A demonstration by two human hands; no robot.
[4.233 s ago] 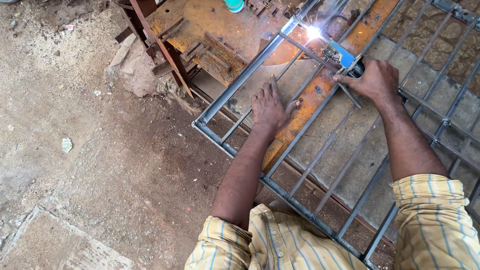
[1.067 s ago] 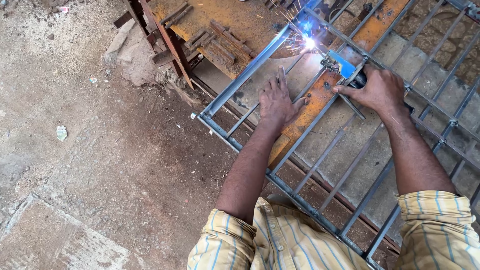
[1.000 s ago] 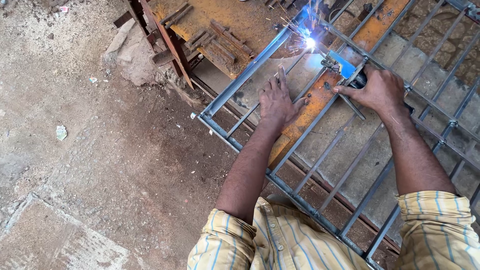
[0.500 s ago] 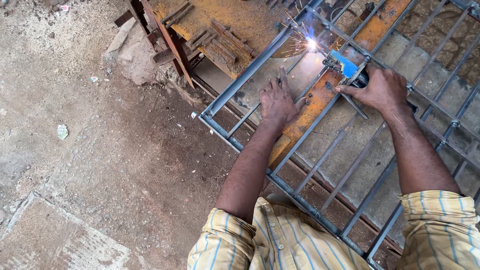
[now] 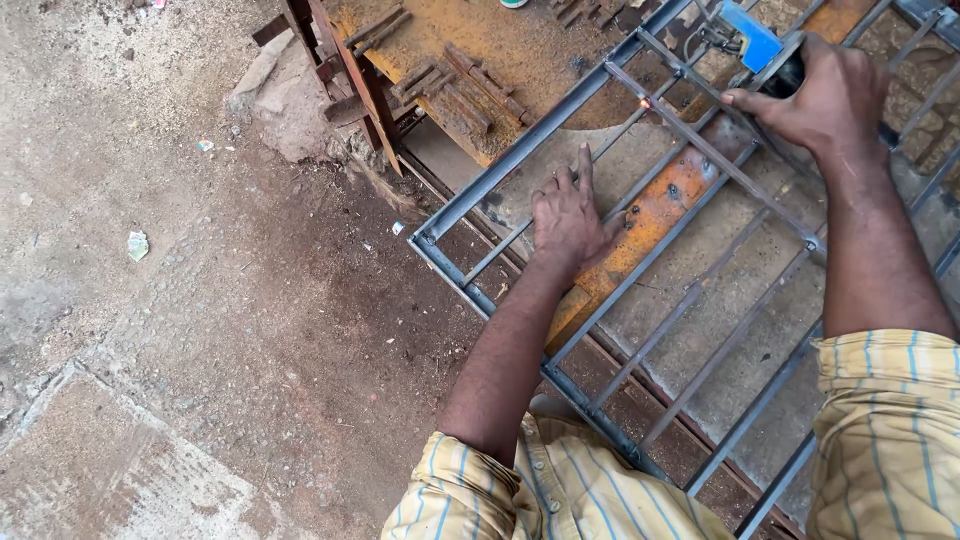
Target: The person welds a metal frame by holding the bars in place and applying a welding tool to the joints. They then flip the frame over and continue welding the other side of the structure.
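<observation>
At far left lies bare dirt floor [image 5: 150,330] with a scrap of paper [image 5: 137,244] on it. Next comes a rusty plate [image 5: 480,50] with short bars on top, standing on a rusted leg [image 5: 350,80]. Over its edge lies the grille [image 5: 520,165], a grey steel frame with thin cross bars, running from the corner near the middle of the view up and off to the right.

The left hand [image 5: 570,215] lies open, palm down, fingers spread over 2 of the thin bars and an orange-rusted strip [image 5: 640,225], pressing the grille flat. Further right, at the top edge, the right hand [image 5: 820,95] is closed around a dark holder [image 5: 790,72] with a blue piece [image 5: 750,32] at its head; a rod runs from it down-left to a bar joint, where a small orange glow [image 5: 645,102] shows. No bright arc burns now.

By the look of it, the step in hand is tacking a cross bar to the grille, with 1 spot cooling. The next move would likely call for the left hand holding the bars steady while the rod tip is set on a joint, close enough to strike without sticking.
</observation>
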